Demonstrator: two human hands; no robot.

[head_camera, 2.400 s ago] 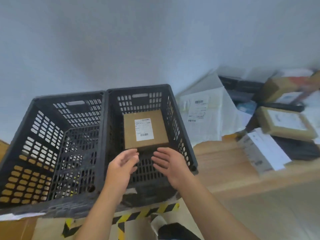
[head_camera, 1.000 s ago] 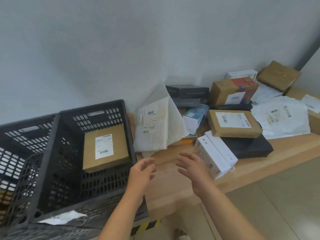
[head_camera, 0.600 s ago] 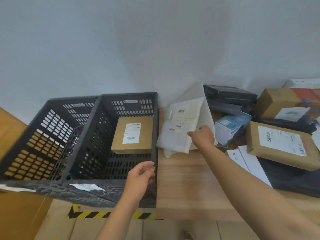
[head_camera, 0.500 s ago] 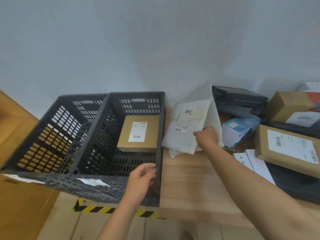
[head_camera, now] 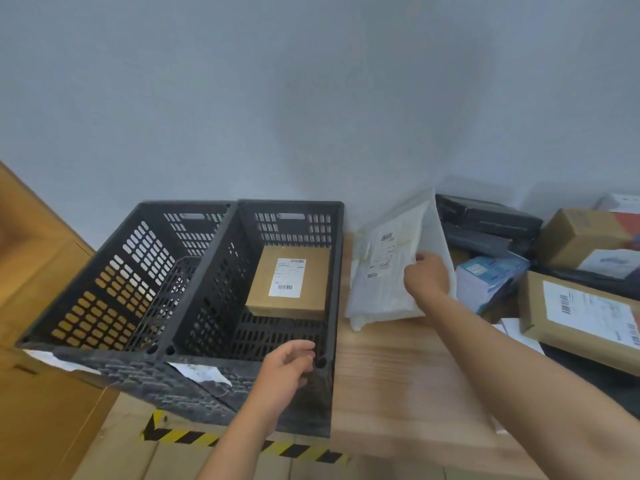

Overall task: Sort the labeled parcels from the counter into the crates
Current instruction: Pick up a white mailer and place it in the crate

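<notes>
White plastic mailer bag [head_camera: 388, 271] w/ printed barcode labels stands on its lower short edge at the back edge of the light wooden counter [head_camera: 398, 375]. Its top leans on the grey wall [head_camera: 311, 98]. It sits just beside the right wall of the right-hand black perforated plastic crate [head_camera: 291, 204]. Long axis runs from counter up to wall, tilted back, label face toward the camera. It looks thin, limp, a bit crinkled; bottom end bunches on the wood. Prob. light & floppy, so likely to sag once lifted.

Right hand [head_camera: 427, 277] has it: thumb on the front face, fingers wrapped round the bag's right long edge approx. mid-height; fingertips behind are hidden. The grip is on the edge away from the crate, so bag lies left of the hand, crate left again. I judge the move is a short lift & sweep leftward over the crate's right wall. Right hand is far nearer than the left.

Left hand [head_camera: 285, 368] hovers at that crate's near rim by the front right corner, fingers loosely curled, holding nothing; touching the rim or not, can't tell.

Inside that crate, a flat brown cardboard box [head_camera: 291, 282] w/ white label lies toward the far right corner. A second black perforated crate [head_camera: 183, 204] adjoins on the left. Right of the bag: blue-and-white carton [head_camera: 488, 278], dark grey poly bags [head_camera: 485, 223] at the wall, flat brown labelled parcel [head_camera: 581, 317].
</notes>
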